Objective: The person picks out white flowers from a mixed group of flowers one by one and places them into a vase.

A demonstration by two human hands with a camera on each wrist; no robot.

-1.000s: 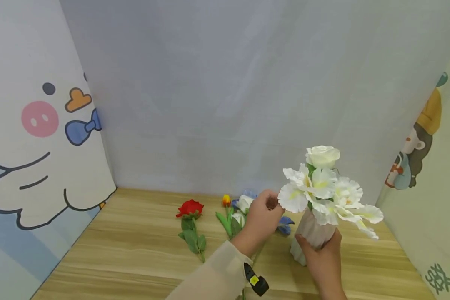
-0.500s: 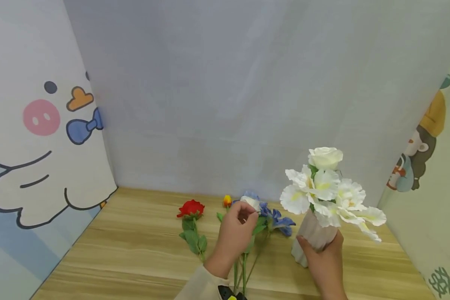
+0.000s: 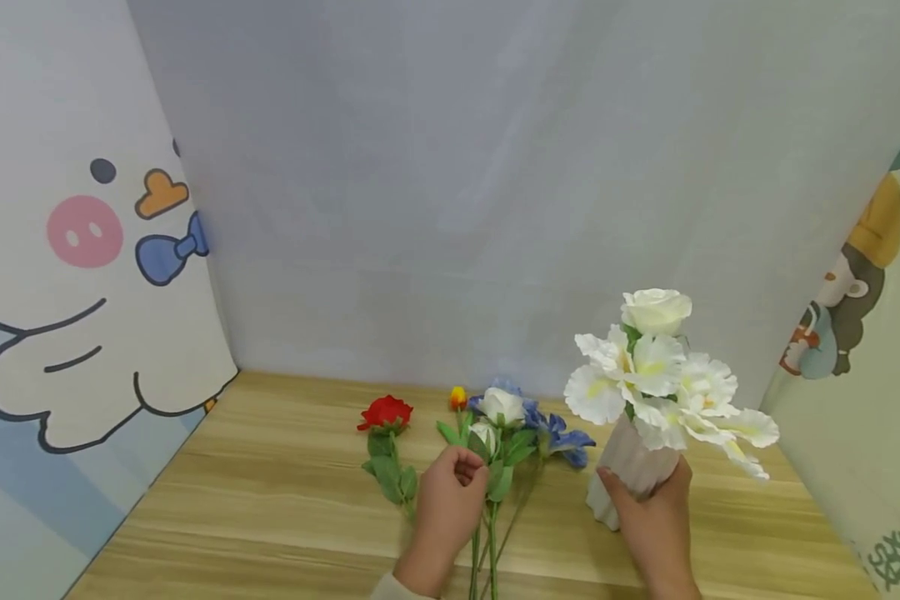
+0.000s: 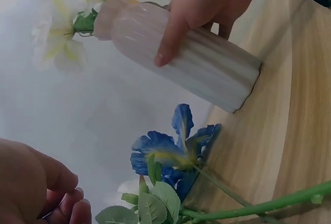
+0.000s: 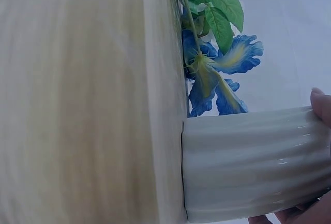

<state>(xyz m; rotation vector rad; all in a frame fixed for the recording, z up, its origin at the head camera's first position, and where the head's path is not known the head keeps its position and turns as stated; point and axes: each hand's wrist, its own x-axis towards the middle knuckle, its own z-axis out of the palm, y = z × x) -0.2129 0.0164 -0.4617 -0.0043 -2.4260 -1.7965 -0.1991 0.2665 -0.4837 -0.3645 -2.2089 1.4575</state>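
Note:
My right hand (image 3: 656, 517) grips a ribbed white vase (image 3: 626, 467) around its side; the vase stands on the table, holding a white rose (image 3: 656, 311) and white ruffled irises (image 3: 660, 367). My left hand (image 3: 450, 504) hovers beside the leaves of two white roses (image 3: 501, 406) lying on the table. Its fingers are loosely curled, and the left wrist view shows nothing between thumb and fingertips (image 4: 81, 209). Blue irises (image 3: 566, 442) lie partly behind the white roses. In the right wrist view, the vase (image 5: 253, 164) hides most of my right hand.
A red rose (image 3: 386, 414) lies left of my left hand. An orange-yellow tulip (image 3: 458, 398) lies farther back. Grey cloth (image 3: 420, 208) closes off the back of the wooden table (image 3: 270, 500), with printed panels at both sides.
My left hand has moved from beside the vase flowers, left and toward me, uncovering the white roses and blue irises. My right hand keeps its grip on the vase.

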